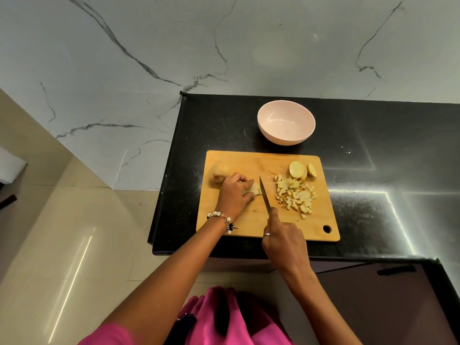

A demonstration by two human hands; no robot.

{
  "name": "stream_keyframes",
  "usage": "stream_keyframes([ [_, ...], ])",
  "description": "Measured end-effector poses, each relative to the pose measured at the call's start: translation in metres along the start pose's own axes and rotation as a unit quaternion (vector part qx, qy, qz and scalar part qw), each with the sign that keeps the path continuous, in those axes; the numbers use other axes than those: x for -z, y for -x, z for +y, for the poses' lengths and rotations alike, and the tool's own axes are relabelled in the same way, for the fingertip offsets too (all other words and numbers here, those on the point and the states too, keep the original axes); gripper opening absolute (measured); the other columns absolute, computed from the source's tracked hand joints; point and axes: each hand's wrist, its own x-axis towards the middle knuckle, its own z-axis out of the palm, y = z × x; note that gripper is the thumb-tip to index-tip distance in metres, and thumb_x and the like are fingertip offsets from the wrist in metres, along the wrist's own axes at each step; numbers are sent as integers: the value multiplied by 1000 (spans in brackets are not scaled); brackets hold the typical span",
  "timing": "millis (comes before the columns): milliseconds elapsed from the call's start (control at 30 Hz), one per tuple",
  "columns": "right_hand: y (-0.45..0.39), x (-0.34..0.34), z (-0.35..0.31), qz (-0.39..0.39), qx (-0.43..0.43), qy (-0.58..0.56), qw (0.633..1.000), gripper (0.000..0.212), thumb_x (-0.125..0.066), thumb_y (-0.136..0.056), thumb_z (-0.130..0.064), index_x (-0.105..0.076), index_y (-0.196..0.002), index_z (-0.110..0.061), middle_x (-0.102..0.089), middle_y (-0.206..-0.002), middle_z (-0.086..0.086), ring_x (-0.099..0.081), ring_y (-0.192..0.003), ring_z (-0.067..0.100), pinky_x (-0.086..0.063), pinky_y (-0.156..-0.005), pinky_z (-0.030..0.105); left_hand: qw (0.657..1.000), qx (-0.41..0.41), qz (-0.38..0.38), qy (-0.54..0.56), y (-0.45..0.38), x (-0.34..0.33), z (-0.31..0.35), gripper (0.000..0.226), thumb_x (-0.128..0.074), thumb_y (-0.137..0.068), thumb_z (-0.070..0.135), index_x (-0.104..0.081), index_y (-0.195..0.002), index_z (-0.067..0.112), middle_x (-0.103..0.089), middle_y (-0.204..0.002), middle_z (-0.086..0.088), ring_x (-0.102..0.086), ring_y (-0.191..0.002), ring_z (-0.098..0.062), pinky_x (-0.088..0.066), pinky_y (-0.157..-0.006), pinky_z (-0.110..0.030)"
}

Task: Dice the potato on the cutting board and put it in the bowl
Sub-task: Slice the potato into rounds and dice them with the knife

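A wooden cutting board (254, 220) lies on the black counter. My left hand (235, 192) holds a pale potato slice (253, 188) down on the board with curled fingers. My right hand (283, 239) grips a knife (264, 195) whose blade stands just right of that slice. A large uncut potato piece (217, 173) lies at the board's far left. A heap of diced potato (295, 194) and two thick slices (302, 169) sit on the right side. The pink bowl (286, 125) stands empty behind the board.
The black counter (373, 170) stretches to the right and ends at an edge on the left, with beige floor tiles (74, 232) below. A marble wall (174, 46) rises behind. A dark cabinet door with a handle (395, 270) is at lower right.
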Motion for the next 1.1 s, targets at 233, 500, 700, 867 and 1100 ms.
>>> stream_keyframes([
  [233, -27, -7, -15, -5, 15, 49, 999, 54, -31, -96, -13, -18, -147, -4, -62, -94, 17, -60, -81, 35, -31, -58, 33, 996, -59, 71, 12, 13, -7, -7, 46, -68, -79, 12, -59, -124, 6, -67, -105, -9, -56, -94, -29, -37, -85, -26],
  [500, -2, -19, -10, -40, 27, 85, 995, 60, -45, -84, 0, -29, -142, 7, -62, -72, 19, -59, -55, 34, -28, -47, 32, 993, -51, 102, 26, 12, -12, -5, 55, -70, -78, 15, -53, -130, 9, -70, -101, -5, -57, -88, -23, -42, -89, -35],
  [700, 16, 1, -4, -33, 7, 10, 999, 56, -35, -95, -17, -18, -147, -7, -63, -86, 12, -60, -73, 31, -34, -55, 32, 993, -45, 98, 45, 13, -10, -8, 59, -70, -80, 16, -48, -134, 12, -68, -107, -2, -54, -94, -21, -41, -87, -31],
  [867, -7, 2, -15, -1, 14, 11, 1000, 53, -35, -96, -17, -22, -146, -7, -63, -84, 15, -59, -73, 34, -32, -55, 34, 995, -35, 79, 56, 14, -9, -13, 67, -69, -81, 17, -38, -141, 15, -67, -110, 2, -53, -93, -18, -46, -87, -31],
  [1100, -24, -14, -26, 9, 29, 39, 999, 56, -36, -91, -5, -22, -145, 2, -63, -83, 18, -60, -69, 35, -27, -48, 31, 991, -30, 109, 66, 14, -9, -13, 68, -70, -78, 13, -41, -139, 13, -70, -103, 1, -56, -87, -18, -49, -79, -28],
])
